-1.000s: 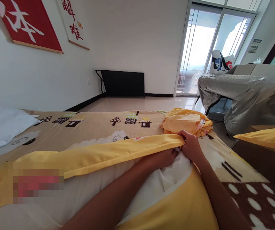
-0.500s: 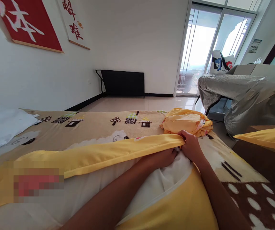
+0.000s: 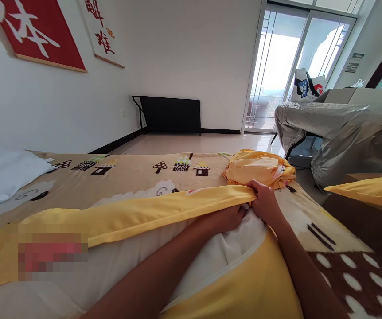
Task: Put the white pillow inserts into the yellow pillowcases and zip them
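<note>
A yellow duvet cover [image 3: 164, 208] lies partly folded back along its edge, with a white quilt [image 3: 127, 261] showing beneath the fold. My left hand [image 3: 232, 218] is closed on the white quilt near its corner, just under the yellow edge; its fingertips are partly hidden. Right beside it, my right hand [image 3: 264, 200] has its fingers wrapped round the end of the yellow strip, thumb side towards the left hand. Close in front of me, more yellow fabric with a pale hem runs under my forearms. A blurred patch hides part of the cover on the left.
Under everything is a bed with a beige and brown patterned blanket [image 3: 138, 168]. A bunched yellow-orange cloth [image 3: 259, 168] lies past my right hand. A white pillow [image 3: 8, 173] is at left, a plastic-draped table [image 3: 337, 124] at right, and another yellow cloth [image 3: 370, 190] nearer.
</note>
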A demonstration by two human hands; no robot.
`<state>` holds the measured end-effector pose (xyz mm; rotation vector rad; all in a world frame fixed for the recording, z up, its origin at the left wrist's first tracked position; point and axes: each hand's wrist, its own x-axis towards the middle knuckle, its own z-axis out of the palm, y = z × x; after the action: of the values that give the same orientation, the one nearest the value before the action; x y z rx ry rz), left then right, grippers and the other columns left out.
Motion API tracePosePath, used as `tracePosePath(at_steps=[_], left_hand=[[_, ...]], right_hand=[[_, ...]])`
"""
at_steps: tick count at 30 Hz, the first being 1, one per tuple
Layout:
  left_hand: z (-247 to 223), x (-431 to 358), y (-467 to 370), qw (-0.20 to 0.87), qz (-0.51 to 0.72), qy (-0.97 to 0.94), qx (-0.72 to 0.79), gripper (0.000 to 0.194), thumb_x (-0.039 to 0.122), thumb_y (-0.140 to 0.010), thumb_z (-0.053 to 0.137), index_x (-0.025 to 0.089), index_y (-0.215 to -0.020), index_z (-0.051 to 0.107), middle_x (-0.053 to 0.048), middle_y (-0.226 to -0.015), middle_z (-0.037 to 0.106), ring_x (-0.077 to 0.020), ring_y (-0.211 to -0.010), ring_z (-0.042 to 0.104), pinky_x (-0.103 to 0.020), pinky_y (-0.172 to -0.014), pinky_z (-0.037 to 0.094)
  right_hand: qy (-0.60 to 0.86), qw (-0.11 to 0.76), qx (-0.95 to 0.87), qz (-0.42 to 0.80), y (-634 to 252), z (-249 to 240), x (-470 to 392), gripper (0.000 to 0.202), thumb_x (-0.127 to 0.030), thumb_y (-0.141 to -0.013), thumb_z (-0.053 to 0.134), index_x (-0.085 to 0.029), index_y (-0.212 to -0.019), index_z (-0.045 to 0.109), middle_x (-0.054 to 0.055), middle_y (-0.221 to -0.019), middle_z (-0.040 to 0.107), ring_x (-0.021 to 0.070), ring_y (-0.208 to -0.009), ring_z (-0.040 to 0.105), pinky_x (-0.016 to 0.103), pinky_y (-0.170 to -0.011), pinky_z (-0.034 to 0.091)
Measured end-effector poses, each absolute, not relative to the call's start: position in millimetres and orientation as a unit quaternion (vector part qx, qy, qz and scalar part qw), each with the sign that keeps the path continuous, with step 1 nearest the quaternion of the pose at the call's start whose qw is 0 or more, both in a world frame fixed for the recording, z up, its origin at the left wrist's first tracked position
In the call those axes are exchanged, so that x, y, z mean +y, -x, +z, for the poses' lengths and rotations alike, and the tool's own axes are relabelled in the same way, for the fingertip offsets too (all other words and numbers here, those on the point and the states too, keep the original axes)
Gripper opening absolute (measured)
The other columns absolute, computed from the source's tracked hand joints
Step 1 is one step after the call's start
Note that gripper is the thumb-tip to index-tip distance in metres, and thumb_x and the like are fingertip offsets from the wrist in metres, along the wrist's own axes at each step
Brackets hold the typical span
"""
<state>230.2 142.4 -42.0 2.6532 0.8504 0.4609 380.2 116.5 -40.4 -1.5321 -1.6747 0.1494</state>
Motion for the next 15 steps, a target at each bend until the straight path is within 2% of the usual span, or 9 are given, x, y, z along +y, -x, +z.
tracePosePath(at_steps=[5, 9, 15], left_hand=[[-38.9, 141.1, -230.8, 0.164, 0.155, -0.924, 0.31, 0.041, 0.03, -0.09, 0.032, 0.024, -0.127, 0.047, -0.004, -0.125, 0.06, -0.0188, -0.122, 0.048, -0.038, -0.112, 0.031], [-36.7, 139.6, -231.6, 0.164, 0.154, -0.921, 0.318, 0.042, 0.029, -0.09, 0.032, 0.022, -0.129, 0.045, -0.005, -0.126, 0.059, -0.0189, -0.124, 0.046, -0.037, -0.113, 0.028], [-37.2, 139.4, -231.6, 0.16, 0.153, -0.921, 0.32, 0.041, 0.03, -0.09, 0.033, 0.027, -0.129, 0.045, -0.001, -0.145, 0.041, -0.022, -0.134, 0.034, -0.043, -0.116, 0.02]], right_hand=[[0.609, 0.42, -0.67, 0.061, -380.1, -40.1, 116.4, 0.03, -0.009, -0.061, 0.045, -0.02, -0.083, 0.063, 0.002, -0.078, 0.07, 0.0182, -0.07, 0.06, 0.024, -0.063, 0.039], [0.614, 0.414, -0.669, 0.062, -380.3, -40.5, 117.5, 0.029, -0.009, -0.061, 0.046, -0.02, -0.083, 0.063, 0.002, -0.078, 0.069, 0.0185, -0.071, 0.06, 0.024, -0.063, 0.039], [0.612, 0.411, -0.673, 0.056, -380.7, -43.9, 120.6, 0.026, -0.01, -0.063, 0.047, -0.019, -0.082, 0.063, 0.003, -0.075, 0.068, 0.0179, -0.07, 0.059, 0.024, -0.063, 0.039]])
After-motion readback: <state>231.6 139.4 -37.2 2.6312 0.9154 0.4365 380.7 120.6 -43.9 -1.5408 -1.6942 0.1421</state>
